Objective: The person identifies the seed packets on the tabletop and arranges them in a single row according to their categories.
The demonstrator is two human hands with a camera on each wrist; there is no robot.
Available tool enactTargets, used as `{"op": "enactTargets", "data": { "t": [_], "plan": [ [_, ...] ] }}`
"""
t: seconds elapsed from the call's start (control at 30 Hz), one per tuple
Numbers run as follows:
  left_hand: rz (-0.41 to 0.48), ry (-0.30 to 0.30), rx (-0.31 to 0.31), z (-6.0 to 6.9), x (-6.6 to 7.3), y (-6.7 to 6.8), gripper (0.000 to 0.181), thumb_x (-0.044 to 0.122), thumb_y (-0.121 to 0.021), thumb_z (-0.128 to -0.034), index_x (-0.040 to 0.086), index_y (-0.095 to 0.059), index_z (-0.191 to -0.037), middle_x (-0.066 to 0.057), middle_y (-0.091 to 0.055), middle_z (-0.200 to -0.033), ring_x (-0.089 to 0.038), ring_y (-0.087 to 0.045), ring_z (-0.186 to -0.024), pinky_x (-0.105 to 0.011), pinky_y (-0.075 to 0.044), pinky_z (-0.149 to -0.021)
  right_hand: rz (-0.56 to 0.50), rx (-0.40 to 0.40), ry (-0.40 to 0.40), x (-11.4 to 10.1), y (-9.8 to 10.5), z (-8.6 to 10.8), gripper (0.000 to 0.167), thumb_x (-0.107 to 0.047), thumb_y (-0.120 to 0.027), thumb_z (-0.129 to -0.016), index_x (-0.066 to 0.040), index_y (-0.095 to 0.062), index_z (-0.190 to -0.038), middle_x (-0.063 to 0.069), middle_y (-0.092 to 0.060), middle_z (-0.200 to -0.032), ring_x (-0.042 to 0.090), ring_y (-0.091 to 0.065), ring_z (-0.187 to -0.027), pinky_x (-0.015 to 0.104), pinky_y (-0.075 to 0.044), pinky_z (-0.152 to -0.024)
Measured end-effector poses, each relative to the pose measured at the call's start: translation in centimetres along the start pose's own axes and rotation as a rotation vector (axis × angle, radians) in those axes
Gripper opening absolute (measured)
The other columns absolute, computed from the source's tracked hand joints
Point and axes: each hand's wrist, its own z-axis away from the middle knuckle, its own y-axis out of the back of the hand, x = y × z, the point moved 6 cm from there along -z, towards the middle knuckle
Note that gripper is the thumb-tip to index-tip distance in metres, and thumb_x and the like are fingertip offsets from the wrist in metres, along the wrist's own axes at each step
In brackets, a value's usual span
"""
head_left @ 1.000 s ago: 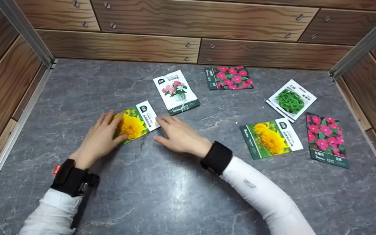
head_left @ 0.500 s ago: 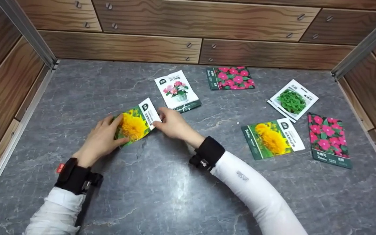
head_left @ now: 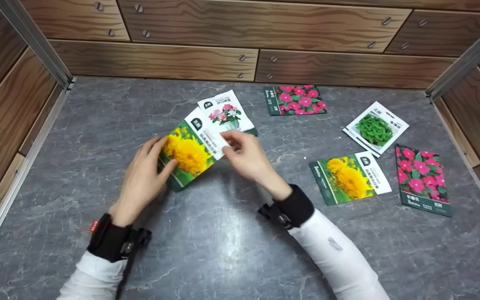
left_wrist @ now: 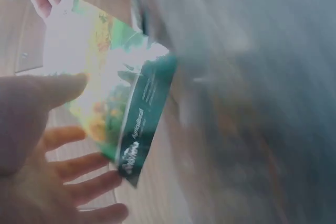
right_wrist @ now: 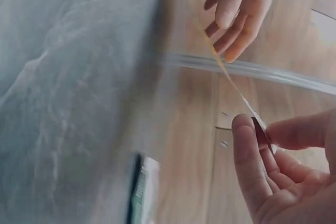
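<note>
One yellow-flower packet (head_left: 192, 156) now up off tabletop (head_left: 206, 250), tilted, held between hands; second ago it lay flat, bit further left. Right hand (head_left: 248, 156): grip clamped on packet's white right end, thumb one side, fingertips other; earlier just reaching over it. Left hand (head_left: 144, 179): thumb and fingers apart at left end, can't tell if they touch. In head view, packet now overlaps white bouquet packet (head_left: 225, 116) on far side. Other four packets (head_left: 349, 178), further right, haven't budged.
</note>
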Motion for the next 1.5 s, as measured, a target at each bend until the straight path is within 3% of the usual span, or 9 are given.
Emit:
{"op": "enactTargets", "data": {
  "t": [0.1, 0.2, 0.33, 0.43, 0.63, 0.8, 1.0, 1.17, 1.5],
  "plan": [
    [0.124, -0.053, 0.133, 0.0, 2.0, 0.4, 0.052, 0.021, -0.064, -0.1053, 0.003, -0.052, -0.153, -0.022, -0.058, -0.15, -0.04, -0.059, -0.136, -0.056, -0.048, -0.117, -0.038, 0.04, 0.004, -0.2, 1.7, 0.7, 0.032, 0.005, -0.061, -0.096, 0.009, -0.069, -0.126, 0.027, -0.075, -0.11, 0.032, -0.073, -0.09, 0.028, -0.064, -0.076],
    [0.243, -0.108, 0.196, 0.1, 3.9, 0.3, 0.044, 0.013, -0.064, -0.1038, 0.001, -0.059, -0.146, -0.022, -0.069, -0.135, -0.036, -0.071, -0.114, -0.05, -0.059, -0.102, -0.046, 0.083, -0.006, -0.4, 3.2, 1.3, 0.03, 0.004, -0.061, -0.097, 0.006, -0.071, -0.125, 0.026, -0.075, -0.109, 0.028, -0.071, -0.086, 0.02, -0.06, -0.071],
    [0.324, -0.134, 0.196, 0.8, 5.5, -0.2, 0.039, 0.004, -0.065, -0.1015, 0.001, -0.063, -0.141, -0.021, -0.076, -0.118, -0.031, -0.075, -0.094, -0.041, -0.065, -0.083, -0.055, 0.12, -0.016, -0.2, 4.6, 2.0, 0.028, 0.001, -0.06, -0.1, 0.002, -0.072, -0.125, 0.023, -0.075, -0.108, 0.025, -0.067, -0.082, 0.018, -0.056, -0.069],
    [0.361, -0.124, 0.169, 1.4, 6.0, -0.7, 0.039, 0.003, -0.066, -0.1006, 0.002, -0.064, -0.139, -0.018, -0.077, -0.112, -0.027, -0.075, -0.088, -0.032, -0.064, -0.077, -0.077, 0.144, -0.009, 0.1, 5.4, 2.3, 0.026, -0.001, -0.06, -0.102, 0.001, -0.072, -0.125, 0.022, -0.074, -0.104, 0.022, -0.066, -0.079, 0.021, -0.058, -0.07],
    [0.508, -0.055, 0.14, 1.7, 5.8, -1.4, 0.036, 0.005, -0.065, -0.1026, 0.005, -0.065, -0.139, -0.017, -0.075, -0.114, -0.026, -0.074, -0.088, -0.027, -0.059, -0.08, -0.205, 0.177, -0.005, 0.7, 5.9, 2.7, 0.033, 0.0, -0.063, -0.102, 0.006, -0.065, -0.134, 0.017, -0.07, -0.101, 0.021, -0.069, -0.077, 0.024, -0.063, -0.071],
    [0.584, -0.02, 0.173, 1.9, 5.6, -1.4, 0.037, 0.007, -0.063, -0.1046, 0.007, -0.062, -0.141, -0.015, -0.072, -0.121, -0.019, -0.07, -0.091, -0.024, -0.057, -0.084, -0.272, 0.13, -0.041, 0.7, 5.3, 3.0, 0.038, -0.001, -0.063, -0.102, 0.008, -0.059, -0.138, 0.013, -0.07, -0.098, 0.016, -0.07, -0.075, 0.028, -0.066, -0.071],
    [0.66, -0.012, 0.288, 2.0, 5.4, -0.5, 0.035, 0.001, -0.063, -0.1021, -0.001, -0.063, -0.137, -0.021, -0.072, -0.117, 0.0, -0.067, -0.084, -0.015, -0.057, -0.08, -0.218, 0.03, -0.06, 0.4, 4.1, 3.3, 0.036, -0.001, -0.062, -0.103, 0.008, -0.06, -0.137, 0.023, -0.072, -0.105, 0.012, -0.069, -0.078, 0.038, -0.067, -0.079],
    [0.7, -0.006, 0.302, 1.9, 5.4, -0.4, 0.037, -0.002, -0.062, -0.101, -0.004, -0.062, -0.138, -0.024, -0.072, -0.118, 0.005, -0.066, -0.08, -0.014, -0.057, -0.077, -0.144, -0.04, -0.066, 0.6, 3.4, 3.3, 0.035, -0.001, -0.062, -0.102, 0.009, -0.062, -0.135, 0.027, -0.072, -0.107, 0.012, -0.07, -0.075, 0.045, -0.067, -0.079],
    [0.687, 0.01, 0.247, 2.2, 5.4, -1.1, 0.044, 0.004, -0.065, -0.1024, 0.002, -0.059, -0.146, -0.02, -0.07, -0.128, 0.002, -0.068, -0.086, -0.018, -0.058, -0.084, -0.158, 0.011, -0.076, 0.8, 3.5, 3.2, 0.029, 0.001, -0.063, -0.101, 0.009, -0.065, -0.128, 0.026, -0.073, -0.104, 0.007, -0.067, -0.068, 0.029, -0.065, -0.069]
  ]
}}
